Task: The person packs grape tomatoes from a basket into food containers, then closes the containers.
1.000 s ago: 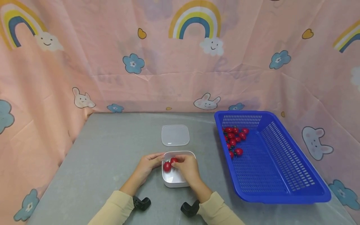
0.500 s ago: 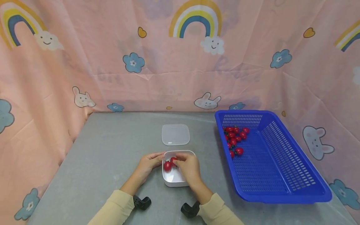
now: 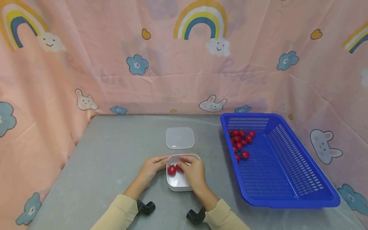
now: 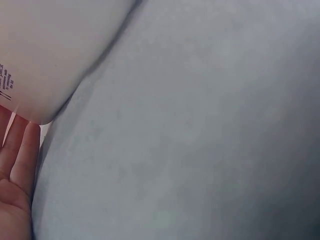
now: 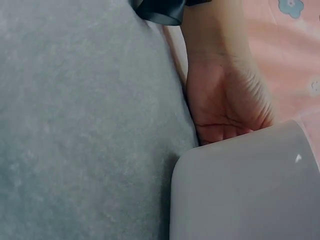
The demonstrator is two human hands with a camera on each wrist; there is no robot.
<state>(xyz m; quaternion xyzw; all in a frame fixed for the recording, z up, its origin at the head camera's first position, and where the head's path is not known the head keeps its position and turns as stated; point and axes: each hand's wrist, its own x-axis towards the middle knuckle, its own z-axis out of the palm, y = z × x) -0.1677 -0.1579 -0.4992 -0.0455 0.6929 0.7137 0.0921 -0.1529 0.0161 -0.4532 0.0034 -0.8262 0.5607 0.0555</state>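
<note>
A white container [image 3: 177,183] stands on the table; its outer wall fills the lower right of the right wrist view. My left hand [image 3: 150,168] holds its left wall, thumb at the rim and fingers against the outside. Those fingers [image 4: 22,155] show in the left wrist view. Inside the container lie a red cherry tomato [image 3: 171,171] and a second cherry tomato [image 3: 179,169], partly hidden. My right hand [image 3: 195,171] is over the container, thumb and index finger apart just above the second tomato. Whether they touch it I cannot tell. The container hides its fingertips in the right wrist view.
Behind the container lies a translucent lid [image 3: 180,138]. On the right stands a blue perforated basket [image 3: 276,182], with several cherry tomatoes [image 3: 239,145] along its left side. A pink patterned cloth [image 3: 161,86] hangs behind the grey table [image 3: 115,143].
The second tomato has come down beside the first on the container floor. My right thumb has shifted off its front to its upper right edge. The left hand stays in place.
</note>
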